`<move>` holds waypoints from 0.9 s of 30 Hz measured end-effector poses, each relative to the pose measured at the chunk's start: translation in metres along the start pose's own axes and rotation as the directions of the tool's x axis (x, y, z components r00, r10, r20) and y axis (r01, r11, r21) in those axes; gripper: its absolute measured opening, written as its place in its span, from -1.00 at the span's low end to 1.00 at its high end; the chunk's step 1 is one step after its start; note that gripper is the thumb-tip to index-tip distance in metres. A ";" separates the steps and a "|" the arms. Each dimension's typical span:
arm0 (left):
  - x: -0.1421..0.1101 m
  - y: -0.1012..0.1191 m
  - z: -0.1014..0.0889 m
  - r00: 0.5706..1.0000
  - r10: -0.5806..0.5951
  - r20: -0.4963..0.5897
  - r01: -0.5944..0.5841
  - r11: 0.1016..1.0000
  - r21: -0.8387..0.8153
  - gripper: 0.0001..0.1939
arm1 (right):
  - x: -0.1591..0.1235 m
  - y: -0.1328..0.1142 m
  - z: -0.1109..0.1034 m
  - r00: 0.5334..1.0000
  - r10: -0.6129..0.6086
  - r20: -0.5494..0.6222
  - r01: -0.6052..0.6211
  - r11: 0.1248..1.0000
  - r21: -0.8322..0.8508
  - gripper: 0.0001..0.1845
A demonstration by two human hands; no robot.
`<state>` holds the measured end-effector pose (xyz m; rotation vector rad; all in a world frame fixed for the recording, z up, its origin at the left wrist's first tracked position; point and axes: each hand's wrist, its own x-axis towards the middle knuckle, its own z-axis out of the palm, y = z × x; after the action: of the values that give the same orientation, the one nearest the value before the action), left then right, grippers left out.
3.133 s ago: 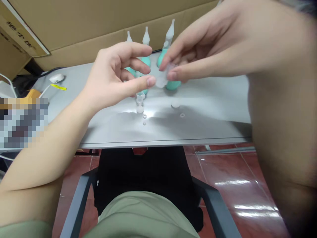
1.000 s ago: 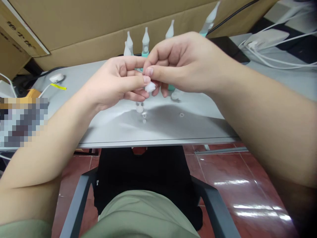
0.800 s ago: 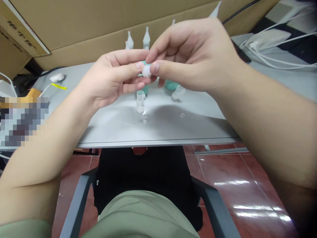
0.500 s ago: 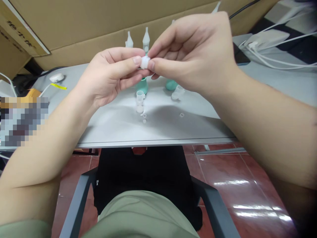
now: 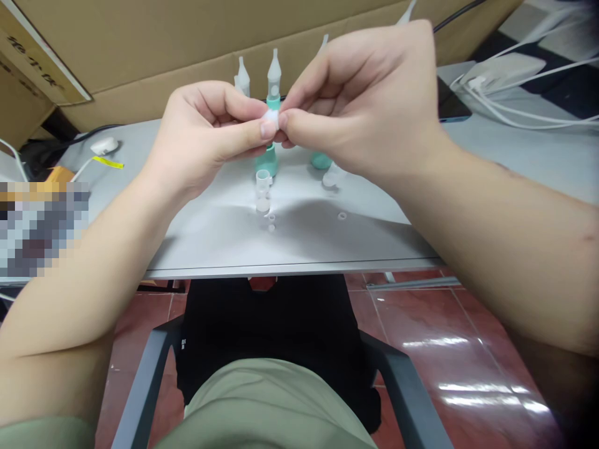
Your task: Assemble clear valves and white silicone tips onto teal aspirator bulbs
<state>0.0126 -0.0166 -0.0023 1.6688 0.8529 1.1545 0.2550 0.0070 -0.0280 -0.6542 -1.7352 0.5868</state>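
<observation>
Between my two hands, above the grey table, is a small white plastic piece; its exact kind is hidden by my fingers. My left hand pinches it from the left with thumb and fingertips. From the right, my right hand closes thumb and fingers on it too. Behind the hands stands a teal bulb with a clear pointed nozzle, partly covered. Below them, on the table, a clear plastic tube fitting stands upright. Small white rings lie just in front of it.
Another pointed nozzle stands behind my left hand. A teal bulb and a clear fitting sit under my right hand. One small ring lies farther right. White cables and a dark phone-like slab are at the right.
My left hand's fingers have shifted their pinch on the white piece, with the thumb now lower and farther right. My right hand stays nearly in place.
</observation>
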 end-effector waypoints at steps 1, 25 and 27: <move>0.000 -0.001 0.000 1.000 0.006 0.000 -0.006 1.000 0.011 -0.76 | 0.000 -0.002 -0.001 1.000 0.015 -0.009 -0.016 1.000 -0.026 -0.72; 0.002 -0.004 0.001 1.000 -0.010 0.025 0.012 0.996 -0.087 -0.68 | -0.005 0.002 0.010 0.995 0.050 -0.082 -0.052 0.998 -0.023 -0.78; 0.002 -0.004 0.000 0.999 -0.004 0.036 0.007 0.996 -0.084 -0.79 | -0.005 0.002 0.012 0.994 0.034 -0.103 -0.031 0.999 0.036 -0.77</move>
<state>0.0129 -0.0136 -0.0052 1.6131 0.7759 1.1386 0.2445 0.0038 -0.0357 -0.6781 -1.6173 0.5943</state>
